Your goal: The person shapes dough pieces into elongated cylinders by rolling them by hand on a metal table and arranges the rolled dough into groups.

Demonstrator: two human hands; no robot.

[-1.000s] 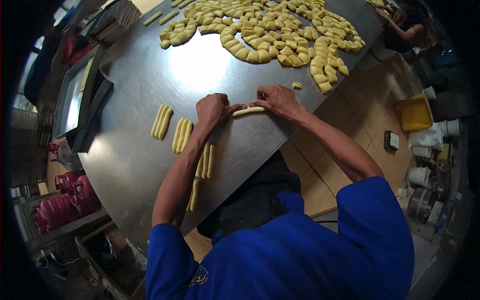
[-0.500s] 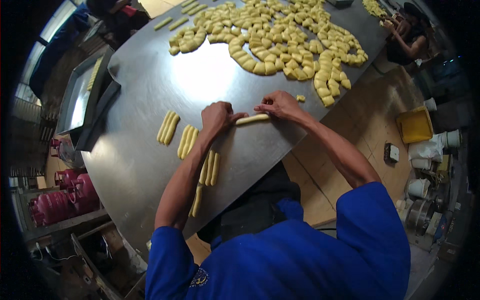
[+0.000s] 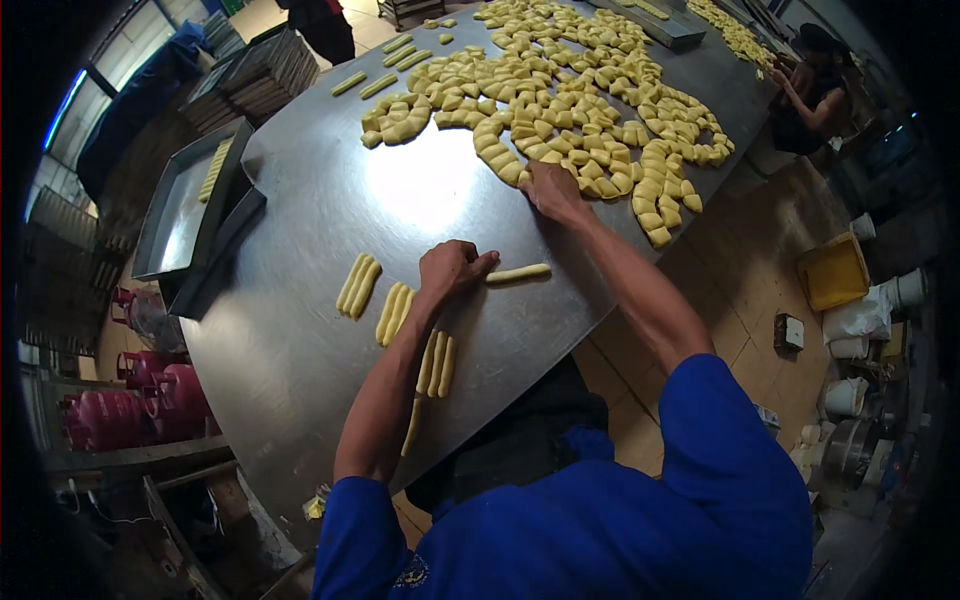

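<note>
My right hand [image 3: 552, 190] reaches to the near edge of the heap of cut yellow dough pieces [image 3: 590, 110], its fingers closed on a dough piece there. On the steel table, a thin rolled dough stick [image 3: 518, 273] lies by itself. My left hand [image 3: 455, 268] rests beside that stick's left end, its fingers bent down and its thumb held apart, with nothing visible in it. Left of and nearer than this hand, finished-looking sticks lie side by side in small groups [image 3: 358, 286], and a single stick [image 3: 411, 427] lies by my left forearm.
The steel table [image 3: 290, 300] has its near edge against me. A metal tray [image 3: 180, 225] with a dough row sits at left, another tray [image 3: 655, 25] at the far side. Pink gas cylinders [image 3: 105, 418] stand below left; a yellow crate [image 3: 834, 272] at right. Another person [image 3: 820, 95] works far right.
My right hand has left the dough stick and moved forward to the cut dough pieces. The stick lies free, beside my left hand. The view has shifted slightly.
</note>
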